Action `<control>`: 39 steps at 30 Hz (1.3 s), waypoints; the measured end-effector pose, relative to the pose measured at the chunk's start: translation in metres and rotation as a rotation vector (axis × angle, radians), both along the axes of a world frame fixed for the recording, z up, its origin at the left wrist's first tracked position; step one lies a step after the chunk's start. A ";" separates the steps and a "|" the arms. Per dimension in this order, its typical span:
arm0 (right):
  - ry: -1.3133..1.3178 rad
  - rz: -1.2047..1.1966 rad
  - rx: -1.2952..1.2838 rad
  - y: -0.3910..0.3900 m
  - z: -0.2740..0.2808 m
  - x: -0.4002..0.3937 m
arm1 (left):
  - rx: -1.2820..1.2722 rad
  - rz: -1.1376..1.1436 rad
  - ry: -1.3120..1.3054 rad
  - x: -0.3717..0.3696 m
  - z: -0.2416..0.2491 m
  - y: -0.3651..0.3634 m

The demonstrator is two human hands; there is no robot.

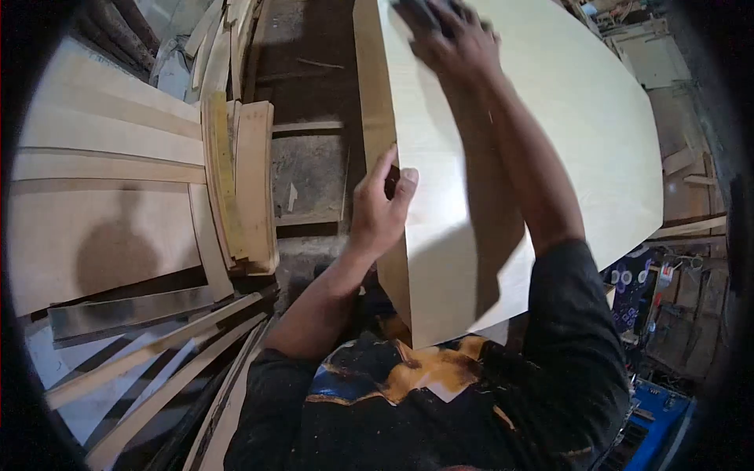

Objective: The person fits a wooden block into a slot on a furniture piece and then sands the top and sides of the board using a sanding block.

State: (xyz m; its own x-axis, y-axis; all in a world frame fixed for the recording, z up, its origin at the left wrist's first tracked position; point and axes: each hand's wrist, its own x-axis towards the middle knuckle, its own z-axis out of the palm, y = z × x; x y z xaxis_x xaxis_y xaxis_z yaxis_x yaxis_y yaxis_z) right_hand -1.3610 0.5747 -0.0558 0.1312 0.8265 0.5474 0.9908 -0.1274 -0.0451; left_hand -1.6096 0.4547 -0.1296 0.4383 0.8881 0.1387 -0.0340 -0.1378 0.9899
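Note:
A large pale wooden box-like piece (581,118) lies before me, its smooth broad face up and a narrower side (375,86) facing left. Near the far left edge of that face, my right hand (465,45) is closed on a dark block (416,17), which looks like a sanding block and is blurred. The block lies against the wood, and its underside is hidden. My left hand (378,200) rests at the left edge of the piece, thumb and index finger spread apart. Its other fingers are partly hidden.
Pale panels (102,228) and curved wooden strips (253,173) stand at the left. Several long slats (157,345) lie at the lower left. A blue crate-like object (656,416) is at the lower right, with tools and wood scraps along the right side.

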 end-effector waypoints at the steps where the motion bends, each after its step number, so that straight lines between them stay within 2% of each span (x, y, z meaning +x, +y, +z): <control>1: 0.080 -0.070 -0.136 0.018 0.031 -0.015 | 0.108 0.051 0.038 0.001 -0.005 -0.001; 2: 0.164 -0.141 -0.272 0.031 0.047 -0.024 | 0.110 0.034 0.062 0.000 -0.002 -0.001; 4: 0.145 -0.172 -0.184 0.039 0.040 -0.026 | -0.046 -0.031 0.014 -0.006 0.007 -0.002; 6: 0.066 -0.073 0.031 0.020 0.012 -0.031 | -0.035 -0.100 -0.024 -0.005 0.006 -0.001; 7: 0.054 -0.035 -0.038 -0.002 -0.001 -0.035 | -0.057 -0.090 -0.070 -0.005 0.002 -0.002; 8: 0.040 0.001 -0.108 -0.041 -0.003 -0.057 | -0.082 -0.083 -0.118 -0.006 0.001 -0.002; 9: 0.101 0.064 -0.094 -0.082 -0.004 -0.079 | -0.195 -0.156 -0.032 -0.014 0.001 0.001; 10: 0.167 0.118 -0.077 -0.125 -0.006 -0.101 | -0.210 -0.135 -0.222 -0.013 -0.002 -0.004; 12: 0.142 0.177 -0.168 -0.204 -0.004 -0.121 | -0.387 -0.170 -0.309 -0.025 -0.021 -0.004; 13: 0.181 0.145 -0.233 -0.240 0.002 -0.132 | -0.282 -0.282 -0.337 -0.034 -0.011 -0.006; 14: 0.216 0.122 -0.303 -0.268 0.009 -0.137 | -0.301 -0.317 -0.349 -0.040 -0.010 -0.006; 16: 0.797 0.111 -0.175 -0.312 0.018 -0.136 | -0.391 -0.472 -0.215 -0.053 -0.010 -0.010; 18: 1.509 0.017 0.029 -0.349 0.028 -0.127 | -0.376 -0.516 -0.227 -0.066 -0.007 -0.018; 20: 1.330 -0.228 0.092 -0.361 0.032 -0.126 | -0.253 -0.513 -0.035 -0.075 -0.022 -0.019; 21: 1.212 -0.315 0.154 -0.364 0.037 -0.132 | -0.160 -0.539 -0.149 -0.075 -0.042 -0.016; 24: 0.962 -0.374 0.189 -0.376 0.032 -0.126 | -0.256 -0.634 -0.103 -0.099 -0.043 -0.007; 25: 0.954 -0.374 0.194 -0.372 0.036 -0.127 | -0.293 -0.611 -0.029 -0.107 -0.055 -0.001; 27: 0.536 -0.594 -0.147 -0.359 0.042 -0.127 | -0.325 -0.608 -0.005 -0.119 -0.060 0.008; 28: 0.436 -0.652 -0.250 -0.350 0.036 -0.124 | -0.362 -0.601 0.018 -0.127 -0.064 0.015; 30: 0.809 -0.759 -0.264 -0.330 0.033 -0.116 | -0.368 -0.564 -0.024 -0.144 -0.076 0.029; 31: 0.774 -0.814 -0.293 -0.314 0.035 -0.125 | -0.366 -0.548 0.015 -0.153 -0.079 0.035; 32: 0.528 -0.895 -0.386 -0.303 0.020 -0.124 | -0.367 -0.528 0.050 -0.161 -0.082 0.041; 34: 0.324 -0.739 -0.250 -0.279 -0.005 -0.135 | -0.385 -0.462 0.039 -0.173 -0.092 0.049; 37: 0.227 -0.598 -0.345 -0.212 0.010 -0.163 | -0.359 -0.494 0.099 -0.174 -0.089 0.050; 39: 0.194 -0.493 -0.391 -0.166 0.012 -0.158 | -0.152 -0.487 -0.026 -0.157 -0.091 0.043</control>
State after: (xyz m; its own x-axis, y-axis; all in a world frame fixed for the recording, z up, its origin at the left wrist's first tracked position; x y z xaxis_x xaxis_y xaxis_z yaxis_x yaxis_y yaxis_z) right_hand -1.5185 0.4083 -0.0435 0.6113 0.7777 0.1469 0.7908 -0.6074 -0.0751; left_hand -1.7667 0.4981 -0.2204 0.8044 0.5928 0.0406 -0.0837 0.0454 0.9955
